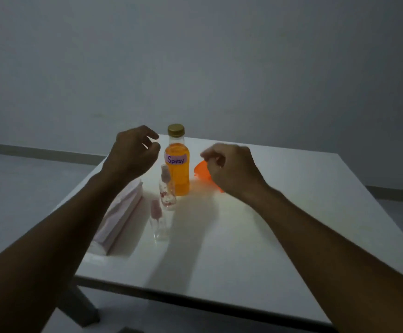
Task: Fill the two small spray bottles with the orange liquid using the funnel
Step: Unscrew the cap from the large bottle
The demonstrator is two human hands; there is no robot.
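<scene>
A clear bottle of orange liquid (pixel 178 169) with a gold cap and a purple "Spray" label stands upright on the white table (pixel 255 236). Two small clear spray bottles with pink tops stand in front of it: one with red dots (pixel 167 188) touching the big bottle's left side, one plain (pixel 158 221) nearer me. An orange funnel (pixel 201 169) lies to the right of the big bottle, mostly hidden behind my right hand (pixel 231 171). My right hand hovers over the funnel with curled fingers, holding nothing. My left hand (pixel 133 152) hovers left of the bottle's neck, fingers apart and empty.
A pink and white pack of tissues or cloth (pixel 121 217) lies along the table's left edge under my left forearm. A grey wall rises behind the table. The floor shows to the left and below the table's near edge.
</scene>
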